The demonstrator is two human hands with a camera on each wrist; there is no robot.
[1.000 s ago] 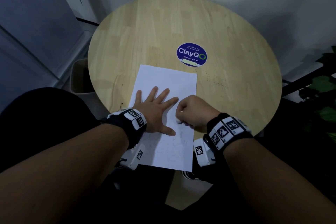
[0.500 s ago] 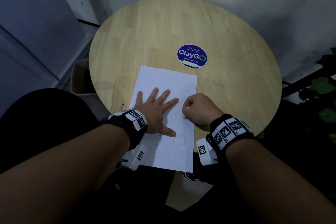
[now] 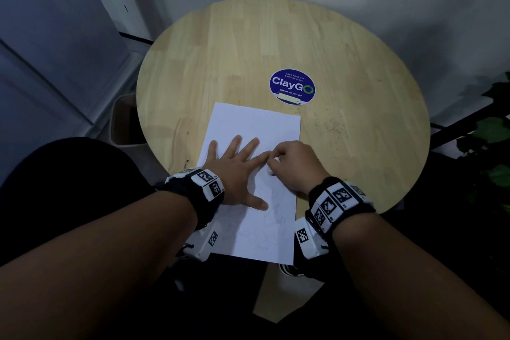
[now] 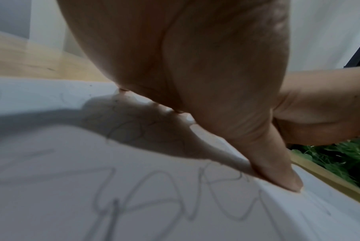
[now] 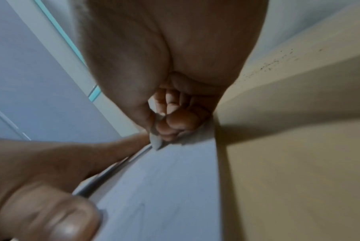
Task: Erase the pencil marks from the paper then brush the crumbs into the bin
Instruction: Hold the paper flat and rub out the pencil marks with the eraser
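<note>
Blue ClayGo sticker point(image 3: 292, 86), green plant point(image 3: 494, 135)

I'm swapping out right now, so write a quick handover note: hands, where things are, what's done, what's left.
Left hand: flat, fingers spread, pressing the paper down on the table.
Right hand: pinching the eraser, its tip on the paper by the right edge.
Done: upper sheet looks clean; crumbs lie on the table right of the paper.
Left: pencil marks on the near half, then brush crumbs into the bin, on the floor to the left.

Round blue sticker point(image 3: 292, 86) on table point(image 3: 358, 69): "Let's keep our pantries clean", "ClayGo", "Clean as you go".
</note>
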